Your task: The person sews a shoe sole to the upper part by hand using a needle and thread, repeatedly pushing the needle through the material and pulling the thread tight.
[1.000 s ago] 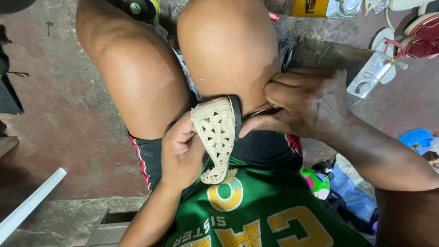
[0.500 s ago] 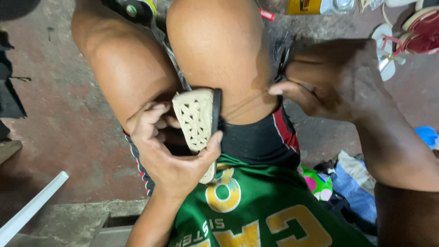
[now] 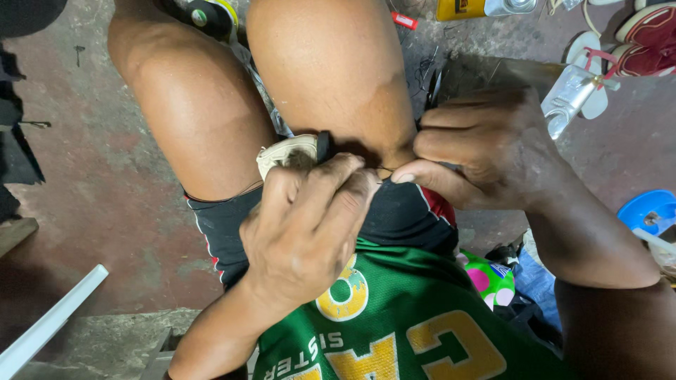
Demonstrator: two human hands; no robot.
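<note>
Down between the seated person's knees, the left hand (image 3: 310, 232) covers most of a cream shoe sole (image 3: 285, 151) with a dark edge, its fingers (image 3: 331, 186) curled and pressed around it. Only the sole's far end shows beyond those fingers, so its long axis seems to run away from the body toward the knees; I cannot tell more. The right hand (image 3: 486, 151) sits just right of them, thumb and forefinger pinched together on something too thin to make out. Beyond the right fingers, a yellow container (image 3: 461, 8) stands on the floor (image 3: 84, 183), its contents unseen. A blue tub (image 3: 644, 211) lies off right.
</note>
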